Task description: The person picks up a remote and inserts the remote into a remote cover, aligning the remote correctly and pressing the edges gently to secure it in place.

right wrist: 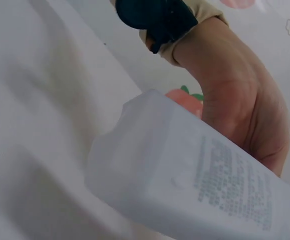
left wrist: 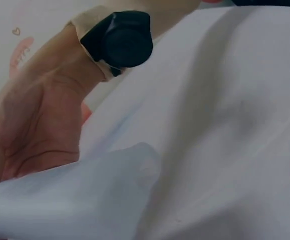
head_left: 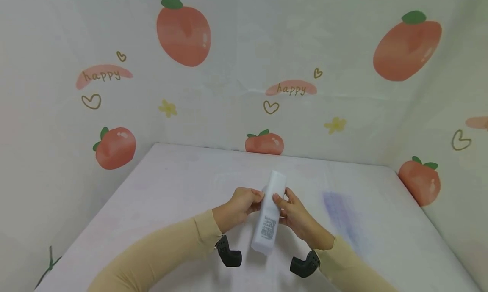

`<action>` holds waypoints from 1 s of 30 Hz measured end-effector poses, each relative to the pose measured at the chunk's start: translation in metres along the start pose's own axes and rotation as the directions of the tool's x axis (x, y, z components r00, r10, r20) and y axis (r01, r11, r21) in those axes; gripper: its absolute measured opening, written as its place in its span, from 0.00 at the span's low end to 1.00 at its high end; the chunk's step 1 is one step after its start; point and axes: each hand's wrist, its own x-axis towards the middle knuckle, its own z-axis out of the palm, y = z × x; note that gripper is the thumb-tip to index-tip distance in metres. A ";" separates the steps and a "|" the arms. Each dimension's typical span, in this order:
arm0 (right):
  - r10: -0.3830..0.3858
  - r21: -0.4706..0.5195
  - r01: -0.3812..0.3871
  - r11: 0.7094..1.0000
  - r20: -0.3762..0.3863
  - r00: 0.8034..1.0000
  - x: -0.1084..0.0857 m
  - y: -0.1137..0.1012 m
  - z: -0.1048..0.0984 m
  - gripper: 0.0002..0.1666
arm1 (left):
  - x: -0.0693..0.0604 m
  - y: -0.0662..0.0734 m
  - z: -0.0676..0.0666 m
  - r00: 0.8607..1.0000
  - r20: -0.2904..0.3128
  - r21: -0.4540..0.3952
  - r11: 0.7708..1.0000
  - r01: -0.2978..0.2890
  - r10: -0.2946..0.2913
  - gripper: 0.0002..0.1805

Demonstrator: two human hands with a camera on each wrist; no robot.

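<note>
Grips a white container (head_left: pixel 270 208) by its left side with the left hand (head_left: pixel 240 204) and right side with the right hand (head_left: pixel 300 217); holds it above the table (head_left: pixel 190 173), far end angled right, printed block (head_left: pixel 269 227) toward the near end.

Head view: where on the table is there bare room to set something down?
The table is bare in a far strip before the wall cloth, left of the left sleeve, and right of the right sleeve, around a purple smudge. The middle is crowded: left hand and right hand hold the white container, with black wrist cameras nearby.
</note>
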 end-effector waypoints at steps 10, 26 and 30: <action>-0.074 -0.011 0.074 0.997 -0.014 0.997 0.000 -0.011 -0.005 0.28 | -0.003 -0.008 -0.007 0.975 0.121 0.072 0.978 -0.198 0.188 0.04; -0.069 -0.016 0.069 0.997 -0.001 0.998 -0.001 -0.011 -0.002 0.27 | -0.005 0.005 -0.012 0.930 0.278 0.314 0.893 -0.324 0.239 0.25; -0.059 -0.026 0.060 0.998 0.021 0.998 -0.002 -0.010 -0.001 0.29 | -0.003 0.002 -0.012 0.931 0.292 0.324 0.893 -0.313 0.221 0.23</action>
